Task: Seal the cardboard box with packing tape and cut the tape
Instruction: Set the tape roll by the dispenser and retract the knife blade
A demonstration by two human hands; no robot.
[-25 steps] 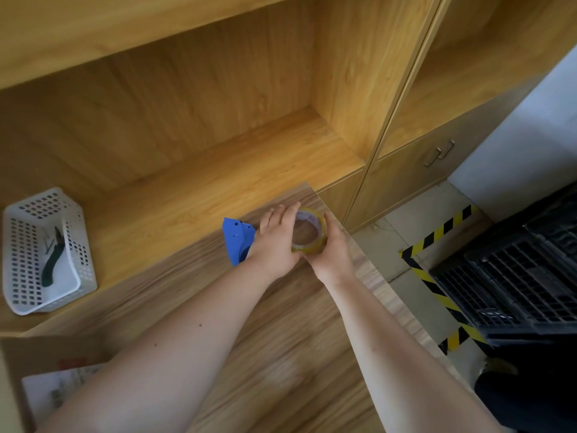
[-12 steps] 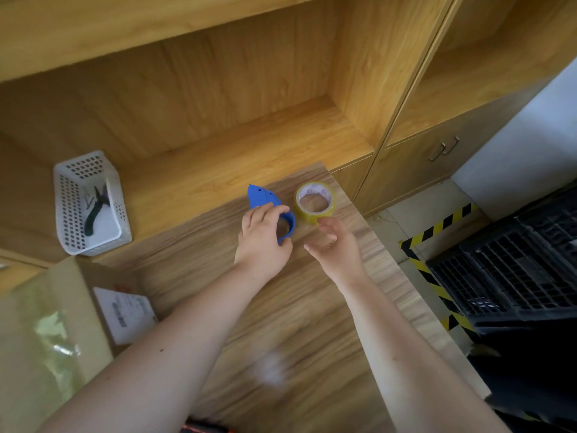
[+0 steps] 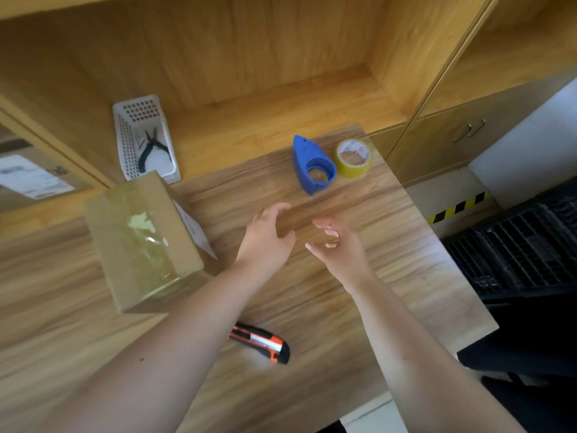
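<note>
Wood-grain table [image 3: 390, 245] fronting open wooden shelving; striped floor marking and black crates at right.

Item 1: cardboard box [image 3: 142, 242], left of centre on the table, top covered with clear glossy tape, white label on its right side.
Item 2: roll of yellow packing tape [image 3: 353, 157], far right of the table, lying flat.
Item 3: blue tape dispenser [image 3: 312, 165], just beside the roll on its left; whether they touch cannot be told.
Item 4: utility knife [image 3: 260, 342], orange and black, near edge of the table, between the forearms.
Item 5: white perforated basket [image 3: 125, 142] on the shelf behind the box, holding black-handled pliers [image 3: 153, 148].
Item 6: left hand [image 3: 265, 239], above mid-table, grip released, fingers curled, holding nothing.
Item 7: right hand [image 3: 342, 248], near the left hand, grip released, fingers loosely spread, holding nothing.
</note>
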